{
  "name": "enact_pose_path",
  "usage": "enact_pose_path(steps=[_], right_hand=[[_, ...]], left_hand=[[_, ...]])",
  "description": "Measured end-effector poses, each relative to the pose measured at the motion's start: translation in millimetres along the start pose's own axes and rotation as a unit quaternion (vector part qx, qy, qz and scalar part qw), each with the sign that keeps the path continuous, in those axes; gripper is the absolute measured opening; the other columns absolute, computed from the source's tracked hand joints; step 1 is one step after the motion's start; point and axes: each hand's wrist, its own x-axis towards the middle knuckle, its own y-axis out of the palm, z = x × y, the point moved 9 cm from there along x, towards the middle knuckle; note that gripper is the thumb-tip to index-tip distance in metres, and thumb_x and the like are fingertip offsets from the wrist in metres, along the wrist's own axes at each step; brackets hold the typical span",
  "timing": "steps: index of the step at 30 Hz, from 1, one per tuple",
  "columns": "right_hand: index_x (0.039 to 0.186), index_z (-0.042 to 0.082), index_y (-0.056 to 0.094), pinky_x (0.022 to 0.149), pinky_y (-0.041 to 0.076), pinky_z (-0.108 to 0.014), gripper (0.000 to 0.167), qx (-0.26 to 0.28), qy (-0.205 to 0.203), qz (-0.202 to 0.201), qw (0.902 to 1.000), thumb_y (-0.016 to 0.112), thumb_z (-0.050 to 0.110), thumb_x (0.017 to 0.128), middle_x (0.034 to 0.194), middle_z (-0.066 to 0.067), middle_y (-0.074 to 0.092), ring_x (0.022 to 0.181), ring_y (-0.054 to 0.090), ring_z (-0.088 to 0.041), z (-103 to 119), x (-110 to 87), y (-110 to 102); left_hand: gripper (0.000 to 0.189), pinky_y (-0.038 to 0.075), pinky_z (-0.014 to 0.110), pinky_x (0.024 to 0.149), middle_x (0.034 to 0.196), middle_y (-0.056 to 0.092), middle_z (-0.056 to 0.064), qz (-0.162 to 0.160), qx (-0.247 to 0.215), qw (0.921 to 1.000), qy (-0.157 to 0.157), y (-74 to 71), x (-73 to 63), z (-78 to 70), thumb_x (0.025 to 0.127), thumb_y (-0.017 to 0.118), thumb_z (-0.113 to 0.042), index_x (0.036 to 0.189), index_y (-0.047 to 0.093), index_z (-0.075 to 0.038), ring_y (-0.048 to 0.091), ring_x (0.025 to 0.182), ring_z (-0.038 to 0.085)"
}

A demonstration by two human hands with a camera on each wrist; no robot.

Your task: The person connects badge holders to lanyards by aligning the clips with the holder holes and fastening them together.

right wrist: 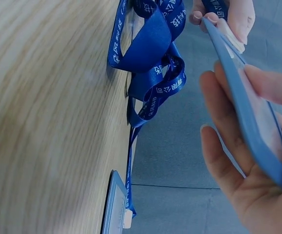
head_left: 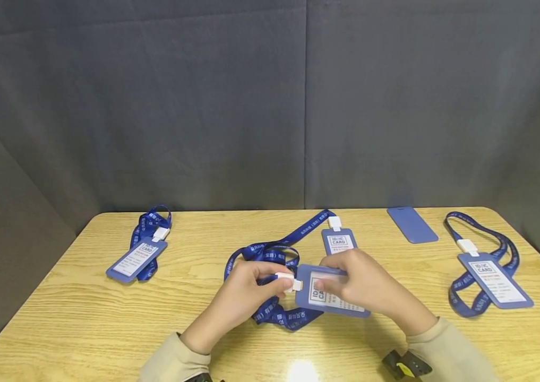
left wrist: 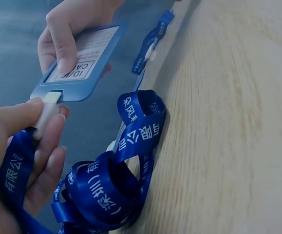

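Note:
Between thumb and fingers, my left hand [head_left: 250, 289] pinches the white clip [head_left: 285, 281] of a blue lanyard [left wrist: 15, 170]. My right hand [head_left: 362, 281] holds a blue badge holder [head_left: 305, 297] by its face, thumb on the printed ID/IC card side and fingers behind it. In the left wrist view the clip's pale strap [left wrist: 52, 96] sits at the slot in the holder's end. The holder is raised above the table. Below and behind the hands lies a heap of blue lanyard ribbon [head_left: 279, 318] with white lettering.
Behind my right hand lies a badge holder [head_left: 339, 241] with its clip attached. A plain blue holder [head_left: 412, 225] rests at the back right. Badges on lanyards lie at the far left [head_left: 137, 258] and right [head_left: 493, 280] of the wooden table [head_left: 83, 329]. Grey cloth [head_left: 203, 106] walls the back.

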Motion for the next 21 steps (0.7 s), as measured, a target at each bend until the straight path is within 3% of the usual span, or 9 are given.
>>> enact_pose_path(steps=[5, 15, 21], right_hand=[[0.079, 0.013, 0.069, 0.055, 0.049, -0.027, 0.015, 0.007, -0.003, -0.004, 1.0000, 0.074, 0.022, 0.089, 0.065, 0.010, 0.062, 0.056, 0.057, -0.008, 1.1, 0.3, -2.3], [0.081, 0.012, 0.070, 0.057, 0.050, -0.027, 0.013, 0.006, 0.005, -0.004, 1.0000, 0.074, 0.022, 0.089, 0.067, 0.010, 0.064, 0.059, 0.059, -0.008, 1.0, -0.2, -2.0], [0.084, 0.011, 0.071, 0.058, 0.050, -0.027, 0.012, 0.008, 0.011, -0.009, 0.9999, 0.075, 0.022, 0.088, 0.068, 0.010, 0.064, 0.059, 0.058, -0.008, -0.2, 0.0, 0.7]], left_hand=[[0.023, 0.056, 0.026, 0.074, 0.091, 0.074, 0.004, -0.006, -0.023, 0.9997, -0.007, 0.0, 0.2, 0.2, 0.094, 0.070, -0.021, 0.108, 0.074, -0.003, 0.071, 0.081, 0.026], [0.024, 0.055, 0.025, 0.074, 0.090, 0.074, 0.003, -0.006, -0.017, 0.9998, -0.011, 1.4, -0.7, -1.3, 0.094, 0.070, -0.023, 0.107, 0.074, -0.003, 0.069, 0.078, 0.016], [0.022, 0.056, 0.026, 0.074, 0.092, 0.074, 0.004, -0.007, -0.028, 0.9995, -0.009, 1.6, -0.7, -0.8, 0.094, 0.070, -0.021, 0.107, 0.074, -0.003, 0.070, 0.079, 0.021]])
